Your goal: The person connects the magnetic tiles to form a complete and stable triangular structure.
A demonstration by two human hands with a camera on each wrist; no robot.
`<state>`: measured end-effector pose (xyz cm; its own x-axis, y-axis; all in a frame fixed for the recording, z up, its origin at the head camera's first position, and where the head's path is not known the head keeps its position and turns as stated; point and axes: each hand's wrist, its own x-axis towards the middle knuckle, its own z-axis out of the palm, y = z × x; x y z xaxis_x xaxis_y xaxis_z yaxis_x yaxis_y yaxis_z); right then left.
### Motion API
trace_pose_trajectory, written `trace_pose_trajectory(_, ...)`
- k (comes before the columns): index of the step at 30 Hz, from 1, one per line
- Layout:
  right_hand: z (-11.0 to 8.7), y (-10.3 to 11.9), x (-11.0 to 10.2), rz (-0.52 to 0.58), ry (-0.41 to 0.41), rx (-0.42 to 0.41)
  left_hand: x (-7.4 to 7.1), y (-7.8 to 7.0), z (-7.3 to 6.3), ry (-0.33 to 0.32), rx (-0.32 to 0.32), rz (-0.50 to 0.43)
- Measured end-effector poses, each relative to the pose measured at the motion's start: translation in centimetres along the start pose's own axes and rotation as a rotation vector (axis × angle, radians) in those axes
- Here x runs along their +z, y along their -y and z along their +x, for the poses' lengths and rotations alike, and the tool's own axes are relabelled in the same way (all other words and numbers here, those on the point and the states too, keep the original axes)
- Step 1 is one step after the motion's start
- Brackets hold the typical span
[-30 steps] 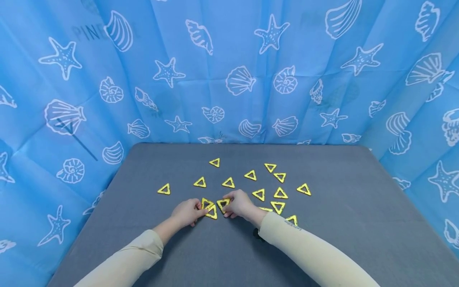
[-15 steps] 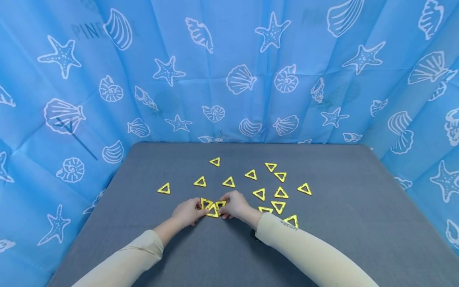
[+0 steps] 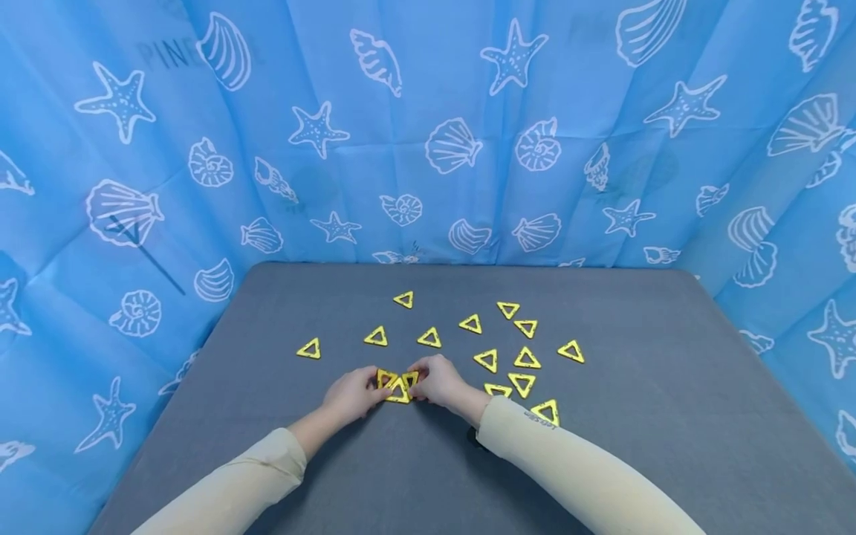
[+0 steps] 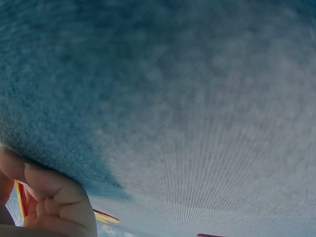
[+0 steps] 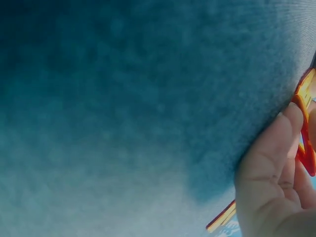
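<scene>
Three yellow open-centred triangle tiles stand together between the hands in the head view. My left hand [image 3: 352, 391] pinches the left tile [image 3: 383, 376], its thumb at the edge of the middle tile [image 3: 399, 394]. From the other side my right hand [image 3: 438, 380] pinches the right tile [image 3: 411, 377], which leans up against the middle one. In the right wrist view the fingertips of the right hand [image 5: 271, 170] grip a red-and-yellow tile edge [image 5: 307, 158]. The left wrist view shows the curled fingers of the left hand [image 4: 57, 202] beside a tile edge [image 4: 20, 197].
Several more yellow triangle tiles lie flat on the grey table [image 3: 321, 312], among them one at the far left [image 3: 310, 348] and one beside the right sleeve [image 3: 547, 412]. A dark object [image 3: 474, 437] shows partly under the right forearm. A blue shell-patterned curtain [image 3: 401, 148] surrounds the table.
My right hand has moved left, bringing its tile from apart to against the middle tile, and that tile now stands more tilted. The left hand has stayed nearly in place.
</scene>
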<state>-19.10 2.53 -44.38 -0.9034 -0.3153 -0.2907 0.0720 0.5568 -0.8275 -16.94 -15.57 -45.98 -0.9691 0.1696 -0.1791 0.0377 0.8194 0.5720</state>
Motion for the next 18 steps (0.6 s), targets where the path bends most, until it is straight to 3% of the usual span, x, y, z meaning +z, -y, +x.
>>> trace_pose_trajectory(11, 0.43, -0.14, 0.07, 0.090, -0.050, 0.049, 0.34, -0.42, 0.29, -0.054, -0.037, -0.053)
trace_pose_trajectory(18, 0.64, -0.01, 0.07, 0.141, -0.070, 0.115, 0.34, -0.44, 0.33, -0.052, -0.072, -0.082)
